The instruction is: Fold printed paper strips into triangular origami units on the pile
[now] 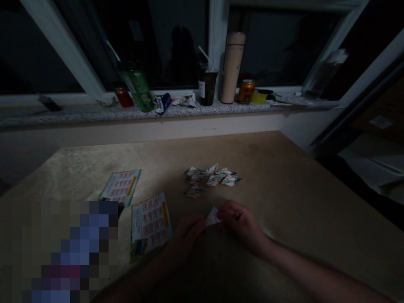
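In dim light, both hands met low over the middle of the table (299, 189), holding a small folded paper piece (212, 217) between them, just above the tabletop. The left hand (186, 231) came in from the lower left and its grip was pinched on the left edge of the piece. The right hand (241, 225) reached in from the lower right, with its grip closed on the opposite edge and the fingers curled under. Beyond the hands, near but apart from them, a cluster of similar folded pieces (211, 179) lay loose on the table. To the left of the left hand, a printed sheet (150, 223) with rows of orange boxes lay flat. A second printed sheet (121, 186) lay further away on the left, apart from the first. At the back, a stone windowsill (78, 112) ran under dark windows. On it stood a green bottle (138, 89), a red jar (123, 97) beside the bottle, a blue wrapper (162, 102), a dark cup (207, 86) with a straw, a tall beige tumbler (232, 67) and a gold can (246, 91).
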A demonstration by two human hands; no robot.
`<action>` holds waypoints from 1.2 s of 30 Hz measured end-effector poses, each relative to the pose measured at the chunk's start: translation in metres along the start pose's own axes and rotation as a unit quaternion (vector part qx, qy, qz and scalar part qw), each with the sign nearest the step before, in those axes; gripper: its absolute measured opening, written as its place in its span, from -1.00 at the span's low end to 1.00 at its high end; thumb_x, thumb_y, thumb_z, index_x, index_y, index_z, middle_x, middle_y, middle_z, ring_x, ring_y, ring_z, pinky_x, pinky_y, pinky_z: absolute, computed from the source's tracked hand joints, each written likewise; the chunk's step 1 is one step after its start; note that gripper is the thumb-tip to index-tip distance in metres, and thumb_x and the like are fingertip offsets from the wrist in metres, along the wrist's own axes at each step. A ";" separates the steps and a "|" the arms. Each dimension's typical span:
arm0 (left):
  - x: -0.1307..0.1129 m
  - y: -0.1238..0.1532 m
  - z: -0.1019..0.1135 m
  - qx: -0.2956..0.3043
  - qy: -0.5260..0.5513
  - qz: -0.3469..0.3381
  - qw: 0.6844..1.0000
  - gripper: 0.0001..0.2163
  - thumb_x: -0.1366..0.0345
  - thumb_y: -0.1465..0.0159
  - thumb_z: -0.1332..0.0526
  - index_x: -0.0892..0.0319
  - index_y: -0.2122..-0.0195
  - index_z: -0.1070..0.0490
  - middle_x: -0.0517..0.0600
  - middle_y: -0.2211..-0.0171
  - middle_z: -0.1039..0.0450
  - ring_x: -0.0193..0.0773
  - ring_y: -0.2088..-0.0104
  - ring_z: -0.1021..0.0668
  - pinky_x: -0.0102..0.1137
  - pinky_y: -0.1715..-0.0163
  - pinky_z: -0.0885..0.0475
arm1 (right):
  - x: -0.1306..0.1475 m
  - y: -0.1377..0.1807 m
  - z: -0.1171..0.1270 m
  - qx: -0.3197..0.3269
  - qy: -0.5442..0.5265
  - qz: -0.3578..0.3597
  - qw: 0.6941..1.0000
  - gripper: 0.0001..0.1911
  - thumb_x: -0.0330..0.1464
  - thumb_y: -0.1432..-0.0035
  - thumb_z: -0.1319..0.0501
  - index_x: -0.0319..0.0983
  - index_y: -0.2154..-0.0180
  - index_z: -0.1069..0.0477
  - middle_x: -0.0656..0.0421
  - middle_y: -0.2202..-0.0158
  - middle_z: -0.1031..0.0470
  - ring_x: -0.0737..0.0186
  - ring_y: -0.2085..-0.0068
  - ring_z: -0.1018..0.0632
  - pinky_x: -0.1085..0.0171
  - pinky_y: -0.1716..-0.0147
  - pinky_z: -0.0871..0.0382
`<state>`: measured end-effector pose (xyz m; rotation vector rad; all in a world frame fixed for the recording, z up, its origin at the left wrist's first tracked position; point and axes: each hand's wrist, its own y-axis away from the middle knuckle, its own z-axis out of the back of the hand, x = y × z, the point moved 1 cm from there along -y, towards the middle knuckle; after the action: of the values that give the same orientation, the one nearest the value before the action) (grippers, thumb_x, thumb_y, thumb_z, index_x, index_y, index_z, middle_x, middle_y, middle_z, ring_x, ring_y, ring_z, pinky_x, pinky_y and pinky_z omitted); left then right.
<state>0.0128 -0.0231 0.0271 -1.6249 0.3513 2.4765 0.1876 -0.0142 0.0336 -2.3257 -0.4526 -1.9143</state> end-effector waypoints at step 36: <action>0.000 -0.002 -0.002 0.085 0.061 0.031 0.994 -0.62 0.03 -0.20 -0.06 0.21 0.61 -0.24 -0.18 0.71 -0.10 -0.42 0.65 -0.17 -0.53 0.66 -0.03 | -0.010 0.002 -0.005 0.053 0.130 0.013 0.990 -0.56 -0.08 -0.08 -0.14 -0.28 0.62 -0.26 0.30 0.63 -0.11 0.44 0.58 -0.12 0.40 0.64 0.02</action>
<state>0.0148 -0.0214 0.0263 -1.7214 0.6190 2.3234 0.1817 -0.0189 0.0249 -1.9721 -0.4793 -2.0869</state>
